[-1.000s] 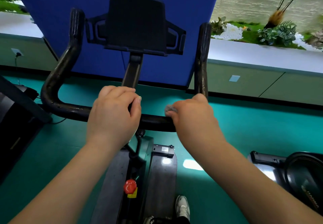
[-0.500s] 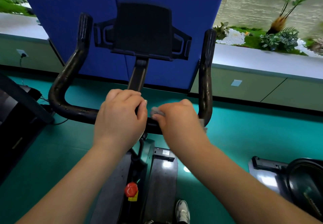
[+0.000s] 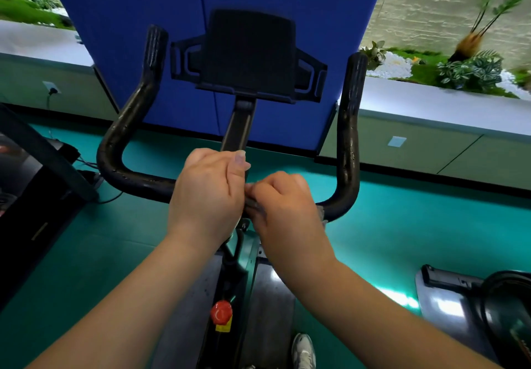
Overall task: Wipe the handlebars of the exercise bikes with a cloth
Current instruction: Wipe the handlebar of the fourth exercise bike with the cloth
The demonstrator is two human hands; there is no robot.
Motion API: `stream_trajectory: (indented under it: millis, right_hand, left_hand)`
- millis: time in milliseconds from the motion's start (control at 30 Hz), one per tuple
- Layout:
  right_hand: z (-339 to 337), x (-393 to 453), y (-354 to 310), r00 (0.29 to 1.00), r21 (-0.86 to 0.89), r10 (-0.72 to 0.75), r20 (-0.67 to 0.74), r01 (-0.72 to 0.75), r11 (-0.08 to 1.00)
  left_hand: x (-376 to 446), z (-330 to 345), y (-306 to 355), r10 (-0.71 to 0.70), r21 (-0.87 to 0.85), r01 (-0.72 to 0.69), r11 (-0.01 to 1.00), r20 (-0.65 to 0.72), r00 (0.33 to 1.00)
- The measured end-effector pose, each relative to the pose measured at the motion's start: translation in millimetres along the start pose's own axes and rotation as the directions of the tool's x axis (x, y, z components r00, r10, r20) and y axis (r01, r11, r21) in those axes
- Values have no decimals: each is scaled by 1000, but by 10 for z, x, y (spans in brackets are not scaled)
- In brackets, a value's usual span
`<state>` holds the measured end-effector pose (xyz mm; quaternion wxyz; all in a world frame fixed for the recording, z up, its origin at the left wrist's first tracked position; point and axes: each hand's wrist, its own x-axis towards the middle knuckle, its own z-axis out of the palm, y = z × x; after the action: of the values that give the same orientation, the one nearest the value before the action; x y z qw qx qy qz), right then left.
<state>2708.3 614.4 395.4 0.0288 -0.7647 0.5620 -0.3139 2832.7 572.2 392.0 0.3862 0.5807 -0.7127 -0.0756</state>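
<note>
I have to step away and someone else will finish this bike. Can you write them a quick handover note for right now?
Left hand: curled round the cross part of the handlebars, beside the centre post.
Right hand: grips the grey cloth against the bar, right of centre, almost touching the left hand.
Done: cannot tell from the surface which stretches are wiped; the cloth sits at the middle.
Left: likely the left curve, both upright grips and the part under the left hand; another bike stands on the right.

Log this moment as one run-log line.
left hand grips black handlebar | right hand wipes crossbar with grey cloth | hands touching
</note>
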Motion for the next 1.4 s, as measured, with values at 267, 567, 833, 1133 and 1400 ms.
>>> stream_trajectory:
  millis: [267, 567, 833, 1133, 1400]
  right_hand:
    - [-132, -231, 418, 981, 0, -145, -131, 147, 989]
    - [-416, -276, 949, 966, 98, 38, -254, -13, 995]
    - [-490, 67, 1362, 964, 207, 169, -207, -125, 970]
    - [-460, -17, 1466, 982, 402, 146, -117, -88, 911]
    - [-447, 442, 1684, 976, 417, 197, -97, -139, 898]
  left_hand:
    - [-8, 4, -50, 8, 44, -10, 999, 37, 999]
    - [18, 16, 60, 46, 177, -70, 982, 138, 989]
    - [294, 197, 353, 89, 132, -113, 985, 175, 980]
    - [850, 487, 665, 189, 193, -227, 955, 196, 962]
    - [1097, 643, 754, 220, 236, -259, 937, 179, 959]
